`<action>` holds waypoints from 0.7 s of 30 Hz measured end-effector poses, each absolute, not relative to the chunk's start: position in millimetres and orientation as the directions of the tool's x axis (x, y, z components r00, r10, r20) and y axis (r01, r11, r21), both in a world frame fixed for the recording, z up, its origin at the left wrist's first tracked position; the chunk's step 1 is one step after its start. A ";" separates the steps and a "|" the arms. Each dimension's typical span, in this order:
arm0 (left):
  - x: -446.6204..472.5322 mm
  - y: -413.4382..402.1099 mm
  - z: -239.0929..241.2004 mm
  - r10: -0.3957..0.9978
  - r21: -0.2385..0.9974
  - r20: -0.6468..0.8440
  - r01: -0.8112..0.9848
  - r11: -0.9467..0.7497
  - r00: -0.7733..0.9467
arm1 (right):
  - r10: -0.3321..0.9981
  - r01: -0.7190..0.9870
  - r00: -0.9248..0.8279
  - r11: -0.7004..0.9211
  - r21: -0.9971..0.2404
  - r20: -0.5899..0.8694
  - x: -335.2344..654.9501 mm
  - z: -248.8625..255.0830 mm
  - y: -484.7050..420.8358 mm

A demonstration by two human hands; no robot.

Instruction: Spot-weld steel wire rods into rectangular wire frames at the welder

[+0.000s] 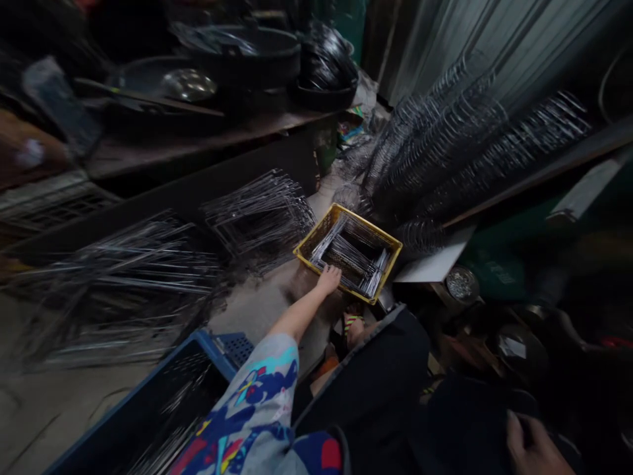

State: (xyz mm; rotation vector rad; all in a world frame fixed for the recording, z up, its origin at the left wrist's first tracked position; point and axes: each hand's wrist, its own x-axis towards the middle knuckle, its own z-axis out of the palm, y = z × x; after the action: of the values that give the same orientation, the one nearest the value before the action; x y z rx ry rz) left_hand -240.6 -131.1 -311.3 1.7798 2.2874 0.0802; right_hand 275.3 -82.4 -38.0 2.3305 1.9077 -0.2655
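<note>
Nearest the lens, at the lower right edge, the right hand is laid on dark cloth. It is blurred and cut by the frame, so it cannot be told whether the fingers are spread or curled; it seems parked there as a prop while the other arm stretches out.

The left arm, in a patterned sleeve, is extended forward and down. The left hand is set on the wire pieces at the near corner of the yellow basket. The fingers are bent down onto the metal, but whether anything is gripped cannot be told. The pieces are laid in parallel bundles inside the basket, probably so they stay sorted and easy to lift out. The basket itself is set on the floor, within arm's reach.

Just below the basket a sandalled foot is seen. Nearer the sleeve a blue crate is placed, with more wire dimly seen inside it. To the left, wire frames are heaped on the floor — loosely, as bulk stock. Wire coils are leaned in rows against the wall on the right. Behind, dark pans are stacked on a bench.
</note>
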 end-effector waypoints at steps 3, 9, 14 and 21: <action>-244.4 -145.7 -322.6 0.966 0.157 -0.150 0.959 0.236 -0.213 | 0.951 0.982 0.186 -0.184 0.029 -0.246 256.6 -33.0 -84.6; -263.6 -149.3 -330.4 0.982 0.158 -0.104 0.972 0.175 -0.160 | 0.947 0.986 0.165 -0.148 0.081 -0.276 250.8 -33.1 -76.3; -271.0 -130.9 -325.6 0.994 0.179 -0.091 0.981 0.070 -0.055 | 0.947 0.985 0.149 -0.118 0.122 -0.285 246.6 -35.7 -73.9; -236.6 -114.5 -329.0 0.987 0.184 -0.154 0.980 0.081 -0.053 | 0.963 0.988 0.090 -0.054 0.146 -0.254 241.5 -38.3 -77.7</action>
State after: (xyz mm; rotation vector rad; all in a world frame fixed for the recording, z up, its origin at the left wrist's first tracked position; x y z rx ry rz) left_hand -236.6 -114.5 -329.0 1.9800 2.1191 0.0432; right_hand 241.5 -77.7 -38.3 2.0915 1.9432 -0.1271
